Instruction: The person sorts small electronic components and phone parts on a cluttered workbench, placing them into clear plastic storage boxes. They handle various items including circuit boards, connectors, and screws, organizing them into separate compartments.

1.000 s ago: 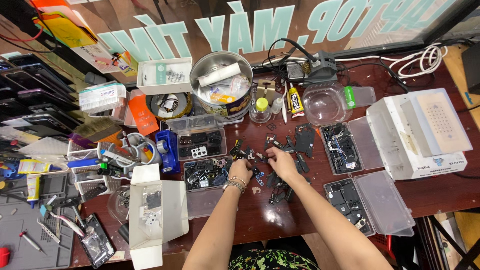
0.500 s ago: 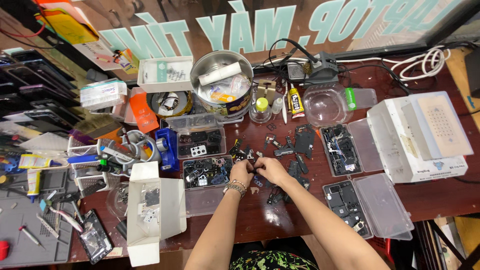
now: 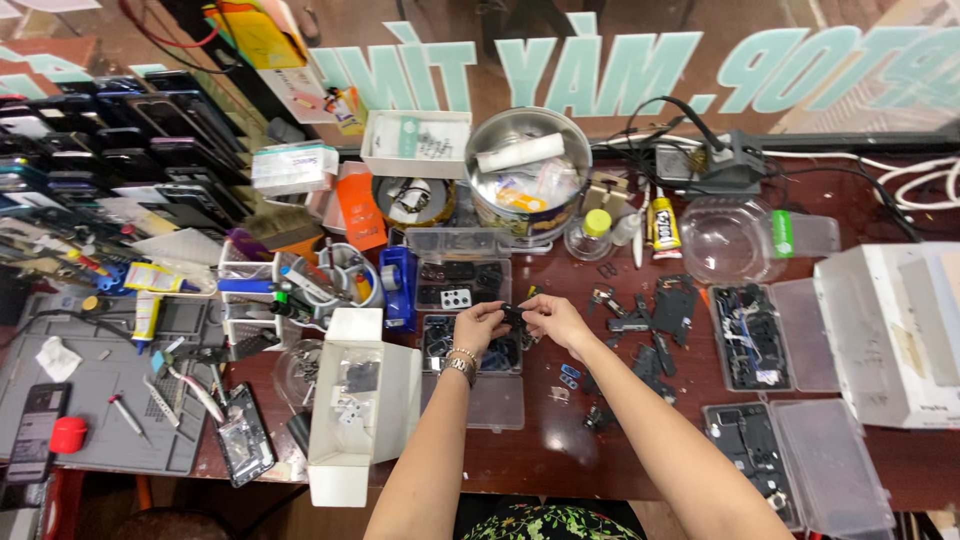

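My left hand and my right hand meet over the dark red bench, fingertips pinching a small black phone part between them. A beaded bracelet sits on my left wrist. Right below the hands lies an open clear plastic box with small black parts in it. A scatter of small black phone parts lies on the bench just right of my right hand.
An open white cardboard box stands to the left, a grey work mat with tools further left. Clear parts trays and a white box sit right. A metal bowl, glue tube and clear bowl stand behind.
Both hands have moved left from over the scattered parts to above the clear box, and have come together on the small black part.
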